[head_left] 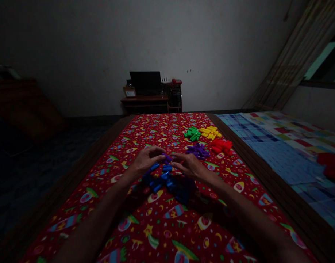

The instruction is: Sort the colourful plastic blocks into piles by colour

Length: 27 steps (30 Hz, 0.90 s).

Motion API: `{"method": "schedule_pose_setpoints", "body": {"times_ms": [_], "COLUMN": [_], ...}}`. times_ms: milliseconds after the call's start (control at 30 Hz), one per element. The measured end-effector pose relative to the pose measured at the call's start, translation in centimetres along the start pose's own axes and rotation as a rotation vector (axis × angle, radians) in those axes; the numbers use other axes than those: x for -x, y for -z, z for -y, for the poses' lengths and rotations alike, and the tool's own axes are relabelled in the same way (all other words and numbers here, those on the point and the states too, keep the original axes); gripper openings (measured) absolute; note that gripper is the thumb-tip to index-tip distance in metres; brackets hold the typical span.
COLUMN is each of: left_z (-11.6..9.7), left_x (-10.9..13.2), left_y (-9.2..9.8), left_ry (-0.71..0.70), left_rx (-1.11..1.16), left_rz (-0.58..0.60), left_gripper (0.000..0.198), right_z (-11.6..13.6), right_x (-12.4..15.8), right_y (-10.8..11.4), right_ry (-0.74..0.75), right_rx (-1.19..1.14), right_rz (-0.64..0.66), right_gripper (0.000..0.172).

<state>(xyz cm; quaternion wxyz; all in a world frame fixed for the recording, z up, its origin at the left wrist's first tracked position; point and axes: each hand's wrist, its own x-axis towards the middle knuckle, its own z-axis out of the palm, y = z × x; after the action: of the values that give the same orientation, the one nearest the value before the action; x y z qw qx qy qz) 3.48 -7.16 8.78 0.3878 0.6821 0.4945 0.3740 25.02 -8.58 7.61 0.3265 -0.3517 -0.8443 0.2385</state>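
My left hand (145, 160) and my right hand (188, 165) meet over a pile of small blue plastic pieces (165, 180) on a red patterned cloth (162, 219). Between the fingertips of both hands sits a small purple piece (166, 158), pinched from each side. Farther out to the right lie sorted heaps: purple pieces (198, 150), red pieces (221, 145), yellow pieces (210, 132) and green pieces (192, 133).
The cloth covers a long table with a wooden edge (255, 160). A checked blue bedspread (288, 153) lies to the right with something red (331, 166) on it. A low desk with a dark screen (145, 83) stands at the far wall. The room is dim.
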Motion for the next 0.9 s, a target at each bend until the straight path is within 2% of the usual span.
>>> {"method": "schedule_pose_setpoints", "body": {"times_ms": [67,133,233,367,467,567,733,833,900], "left_z": [-0.6,-0.4,1.3,4.9,6.5,6.4,5.4,4.9,4.1], "left_x": [0.3,0.2,-0.2,-0.5,-0.4,-0.5,-0.9,-1.3,-1.2], "left_y": [-1.3,-1.2,1.3,5.1,5.7,5.1,5.5,6.0,5.4], "left_ry": [-0.048,-0.077,-0.053,0.105,0.190,0.217,0.252,0.203,0.143], "left_rx": [-0.005,-0.069,-0.252,-0.564,-0.621,-0.611,-0.622,-0.560,-0.433], "left_rz": [0.022,0.017,-0.004,0.063,0.184,0.262,0.268,0.116,-0.005], "left_gripper": [0.046,0.045,0.046,0.040,0.035,0.032,0.021,0.023,0.029], "right_z": [-0.2,-1.3,-3.7,-6.3,-6.9,-6.6,-5.1,-3.7,-2.6], "right_x": [-0.1,-0.3,-0.3,0.3,0.7,0.6,0.0,-0.3,-0.3], "right_y": [-0.3,0.5,2.6,4.1,3.7,3.6,5.0,4.6,3.3], "right_ry": [-0.004,-0.063,-0.223,-0.434,-0.498,-0.479,-0.452,-0.355,-0.216], "right_rx": [0.023,0.099,0.297,0.606,0.720,0.766,0.752,0.659,0.513], "right_rz": [0.002,-0.056,-0.173,-0.244,-0.228,-0.229,-0.298,-0.261,-0.211], "right_gripper": [0.025,0.024,0.028,0.034,0.036,0.039,0.039,0.039,0.034]}}
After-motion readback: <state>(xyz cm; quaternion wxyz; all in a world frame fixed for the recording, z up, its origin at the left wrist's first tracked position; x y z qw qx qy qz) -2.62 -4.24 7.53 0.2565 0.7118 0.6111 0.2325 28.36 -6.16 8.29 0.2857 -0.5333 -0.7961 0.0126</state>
